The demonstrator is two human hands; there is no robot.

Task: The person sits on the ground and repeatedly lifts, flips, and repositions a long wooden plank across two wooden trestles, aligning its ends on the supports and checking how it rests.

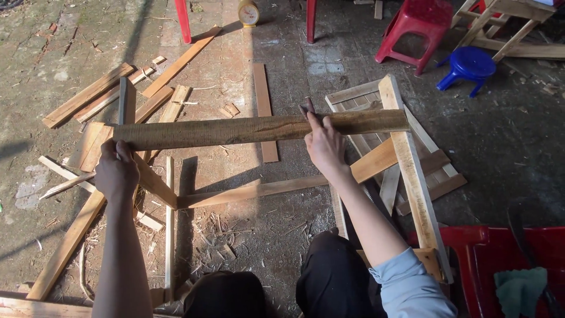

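No packages, labels, signs or screens showed. Closest thing was a small round yellow dial scale [248, 13] with a pale face, standing on the floor well beyond both hands, roughly between them, by a red leg [183, 21].

Left hand [116, 171]: fingers wrap over the long plank [259, 129], fingertips out of sight on its far side. Right hand [323, 144]: pinches a small dark object [307, 108] at the plank's top edge, perhaps a pencil or nail; too small to tell. Wooden frame [412, 171] partly covered by the right forearm and knee. Red plastic chair [500, 265] cut by the bottom and right edges. Pale dial object [248, 12], top cut off by the upper edge. Red stool [415, 26] also clipped at top.
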